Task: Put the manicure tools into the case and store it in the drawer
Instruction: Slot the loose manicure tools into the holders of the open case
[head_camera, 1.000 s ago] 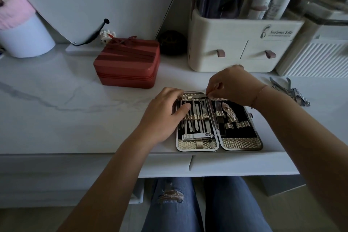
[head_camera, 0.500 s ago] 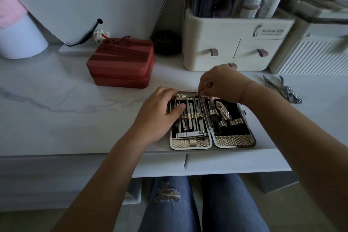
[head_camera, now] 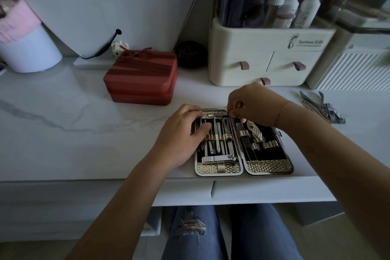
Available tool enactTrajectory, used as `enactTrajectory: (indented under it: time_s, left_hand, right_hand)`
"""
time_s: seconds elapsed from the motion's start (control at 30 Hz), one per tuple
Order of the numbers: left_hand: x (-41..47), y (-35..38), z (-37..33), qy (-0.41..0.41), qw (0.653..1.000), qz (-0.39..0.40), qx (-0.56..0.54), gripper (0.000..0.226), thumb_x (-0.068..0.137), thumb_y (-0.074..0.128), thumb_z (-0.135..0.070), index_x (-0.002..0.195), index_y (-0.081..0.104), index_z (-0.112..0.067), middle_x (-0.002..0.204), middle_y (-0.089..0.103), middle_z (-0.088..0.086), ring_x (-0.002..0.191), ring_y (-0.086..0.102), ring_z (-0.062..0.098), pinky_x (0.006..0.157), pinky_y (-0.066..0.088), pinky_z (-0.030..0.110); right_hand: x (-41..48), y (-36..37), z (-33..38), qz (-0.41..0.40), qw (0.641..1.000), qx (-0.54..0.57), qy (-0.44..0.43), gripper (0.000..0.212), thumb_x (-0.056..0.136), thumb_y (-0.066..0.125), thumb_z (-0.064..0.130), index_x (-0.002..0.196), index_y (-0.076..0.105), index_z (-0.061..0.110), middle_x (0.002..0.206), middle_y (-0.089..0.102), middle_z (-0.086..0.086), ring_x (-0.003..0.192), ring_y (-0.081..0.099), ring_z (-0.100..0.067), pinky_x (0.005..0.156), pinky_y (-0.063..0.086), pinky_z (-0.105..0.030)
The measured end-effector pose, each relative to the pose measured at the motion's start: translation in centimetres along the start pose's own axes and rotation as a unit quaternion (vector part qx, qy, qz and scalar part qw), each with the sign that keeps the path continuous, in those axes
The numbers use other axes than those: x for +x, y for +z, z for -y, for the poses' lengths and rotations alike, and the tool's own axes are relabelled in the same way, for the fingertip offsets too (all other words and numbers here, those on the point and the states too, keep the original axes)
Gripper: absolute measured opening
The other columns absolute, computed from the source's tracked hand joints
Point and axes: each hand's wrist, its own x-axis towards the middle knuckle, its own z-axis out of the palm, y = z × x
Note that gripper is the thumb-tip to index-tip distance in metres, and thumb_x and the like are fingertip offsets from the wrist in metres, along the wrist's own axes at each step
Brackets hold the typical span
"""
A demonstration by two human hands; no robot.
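An open manicure case [head_camera: 268, 168] with gold-patterned lining lies flat at the front edge of the white marble table [head_camera: 63, 133]. Its left half holds a row of several steel tools [head_camera: 219, 145] under a gold strap. My left hand [head_camera: 181, 139] rests on the left half, thumb pressing on the tools. My right hand [head_camera: 253, 105] hovers over the case's top edge and pinches the tip of a thin tool near the hinge. Loose nippers and clippers [head_camera: 322, 108] lie on the table to the right.
A red zipped box [head_camera: 141, 82] sits behind the case to the left. A cream organiser with small drawers [head_camera: 268, 63] holds bottles at the back right. A white cup [head_camera: 29, 53] stands far left. Table drawer fronts [head_camera: 263, 192] run below the edge.
Both hands stay on the case. My right hand's pinch has held near the hinge at the top, and the view has shifted slightly.
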Motion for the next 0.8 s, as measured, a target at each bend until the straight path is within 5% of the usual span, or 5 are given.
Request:
enactTrajectory:
  time_s: [0.13,0.3,0.53,0.67,0.8]
  left_hand:
    - [0.0,0.0,-0.1,0.002,1.000,0.000,0.008,0.045,0.090,0.054,-0.038,0.127,0.055,-0.012,0.130,0.048,-0.008,0.120,0.045,0.007,0.097,0.030,0.015]
    - [-0.1,0.0,-0.1,0.005,1.000,-0.002,0.007,0.045,0.090,0.055,-0.037,0.126,0.055,-0.011,0.129,0.048,-0.005,0.120,0.046,0.010,0.100,0.035,0.021]
    - [-0.1,0.0,0.1,-0.002,1.000,-0.008,-0.023,0.042,0.090,0.054,-0.037,0.125,0.055,-0.015,0.127,0.049,-0.010,0.119,0.046,0.006,0.101,0.035,0.021]
    - [-0.1,0.0,0.1,0.002,1.000,-0.004,-0.024,0.043,0.091,0.052,-0.039,0.127,0.054,-0.015,0.127,0.048,-0.012,0.118,0.045,0.003,0.098,0.032,0.017]
    - [-0.1,0.0,0.2,0.002,1.000,-0.004,-0.026,0.044,0.091,0.050,-0.041,0.128,0.053,-0.017,0.127,0.047,-0.013,0.118,0.044,0.002,0.096,0.031,0.015]
  right_hand:
    - [0.4,-0.5,0.5,0.029,1.000,-0.008,-0.002,0.008,0.085,0.062,0.017,0.088,0.069,0.013,0.069,0.058,0.013,0.076,0.060,-0.012,0.076,0.049,-0.026]
    - [1.5,0.4,1.5,0.030,0.997,-0.063,-0.030,0.012,0.090,0.053,0.018,0.096,0.064,0.017,0.097,0.065,-0.001,0.089,0.058,-0.018,0.077,0.047,-0.028]
    - [1.2,-0.5,0.9,-0.023,0.997,0.066,-0.035,0.007,0.085,0.063,0.019,0.090,0.066,0.020,0.084,0.061,0.008,0.075,0.056,-0.002,0.073,0.044,-0.011]
    - [0.5,-0.9,-1.3,-0.024,0.997,0.072,0.007,0.005,0.078,0.070,0.025,0.083,0.071,0.027,0.075,0.063,0.018,0.075,0.060,0.000,0.084,0.049,-0.025]
    - [0.0,0.3,-0.8,-0.019,0.995,0.100,-0.005,0.007,0.077,0.072,0.021,0.083,0.074,0.022,0.074,0.064,0.015,0.068,0.057,0.004,0.064,0.044,-0.005]
